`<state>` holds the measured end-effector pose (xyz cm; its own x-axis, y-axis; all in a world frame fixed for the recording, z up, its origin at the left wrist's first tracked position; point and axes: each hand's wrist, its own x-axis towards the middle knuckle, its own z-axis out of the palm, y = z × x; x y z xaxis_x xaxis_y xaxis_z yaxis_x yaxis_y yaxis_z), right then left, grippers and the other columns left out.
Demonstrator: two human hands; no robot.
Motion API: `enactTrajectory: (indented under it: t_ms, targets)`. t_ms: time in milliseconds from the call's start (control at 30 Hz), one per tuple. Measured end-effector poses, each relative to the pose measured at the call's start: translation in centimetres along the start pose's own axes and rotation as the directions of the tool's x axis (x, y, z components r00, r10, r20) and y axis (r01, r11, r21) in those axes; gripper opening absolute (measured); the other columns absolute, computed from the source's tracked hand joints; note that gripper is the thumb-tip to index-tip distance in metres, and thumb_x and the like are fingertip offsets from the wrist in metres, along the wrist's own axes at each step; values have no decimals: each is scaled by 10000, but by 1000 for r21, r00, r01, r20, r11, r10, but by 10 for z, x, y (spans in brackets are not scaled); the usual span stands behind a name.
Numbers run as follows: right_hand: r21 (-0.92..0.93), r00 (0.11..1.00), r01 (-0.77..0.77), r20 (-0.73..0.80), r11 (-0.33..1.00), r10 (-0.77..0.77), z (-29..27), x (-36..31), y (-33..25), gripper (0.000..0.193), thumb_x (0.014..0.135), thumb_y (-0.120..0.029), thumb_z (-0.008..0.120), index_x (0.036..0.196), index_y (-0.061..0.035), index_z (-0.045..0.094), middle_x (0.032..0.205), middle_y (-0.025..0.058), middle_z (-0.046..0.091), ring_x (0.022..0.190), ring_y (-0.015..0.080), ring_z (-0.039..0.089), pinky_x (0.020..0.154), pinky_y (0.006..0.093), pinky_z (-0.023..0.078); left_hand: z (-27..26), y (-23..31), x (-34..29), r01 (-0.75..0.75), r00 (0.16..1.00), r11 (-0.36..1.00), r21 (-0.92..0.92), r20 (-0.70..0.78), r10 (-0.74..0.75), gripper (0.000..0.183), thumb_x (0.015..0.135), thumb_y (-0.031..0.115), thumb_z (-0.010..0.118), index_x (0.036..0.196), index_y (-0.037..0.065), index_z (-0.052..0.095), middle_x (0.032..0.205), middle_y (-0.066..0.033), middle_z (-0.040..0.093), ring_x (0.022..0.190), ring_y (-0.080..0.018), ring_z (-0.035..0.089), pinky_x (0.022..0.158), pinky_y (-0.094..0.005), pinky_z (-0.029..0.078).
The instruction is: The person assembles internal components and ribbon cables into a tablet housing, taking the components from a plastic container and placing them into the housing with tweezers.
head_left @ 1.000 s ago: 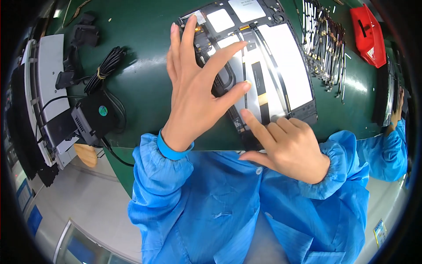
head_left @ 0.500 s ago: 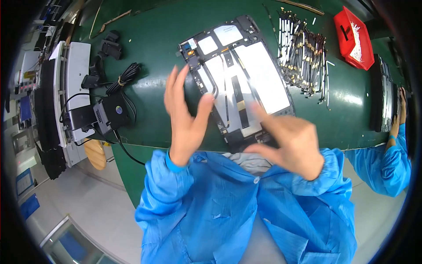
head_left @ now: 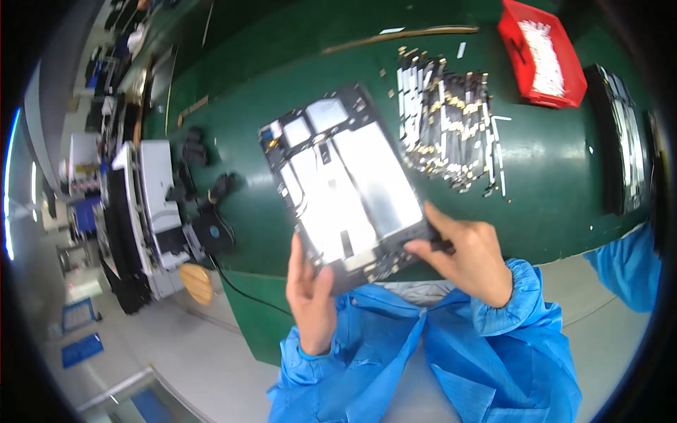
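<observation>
An opened tablet [head_left: 384,180] with silver battery plates and a dark frame lies tilted in front of me, its inner side up. My left hand [head_left: 312,307] grips its near left corner, thumb on top and fingers along the side edge. Over the near right corner my right hand [head_left: 474,257] is closed, with the thumb and fingers pinching the edge. A short dark piece shows between those fingers; I cannot tell whether it belongs to the tablet. The tablet's underside is hidden.
Beyond the tablet lies a pile of thin flex cables [head_left: 451,127]. A red bin [head_left: 570,60] of small white pieces stands at the far right, near a stack of dark panels [head_left: 624,148]. Black adapters [head_left: 214,231] lie left. Another person's blue sleeve [head_left: 627,268] shows at right.
Both hands were apart from the tablet's near corners, fingers spread; now they grip them. My view has shifted, so the table's things appear displaced.
</observation>
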<state>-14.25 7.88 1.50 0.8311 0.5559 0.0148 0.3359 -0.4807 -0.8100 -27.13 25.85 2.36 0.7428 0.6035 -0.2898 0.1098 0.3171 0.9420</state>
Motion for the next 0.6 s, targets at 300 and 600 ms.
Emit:
enactTrajectory:
  t_ms: [300, 600]
  targets:
    - [146, 925, 40, -379, 988, 19, -47, -31, 23, 228, 737, -135, 755, 912, -24, 659, 659, 126, 617, 527, 261, 583, 498, 354, 457, 0, 76, 108, -339, 920, 940, -36, 194, 340, 557, 932, 110, 480, 1430, -15, 266, 1419, -149, 383, 1268, -256, 428, 1071, -397, 328]
    - [-159, 689, -104, -724, 982, -45, -40, -68, 74, 76, 743, -51, 707, 781, -37, 642, 600, 84, 568, 491, 243, 529, 480, 339, 421, 88, 75, 349, -210, 910, 972, -109, 342, 234, 434, 938, 91, 512, 1358, 28, 425, 1239, -104, 549, 1098, -205, 539, 928, -340, 431]
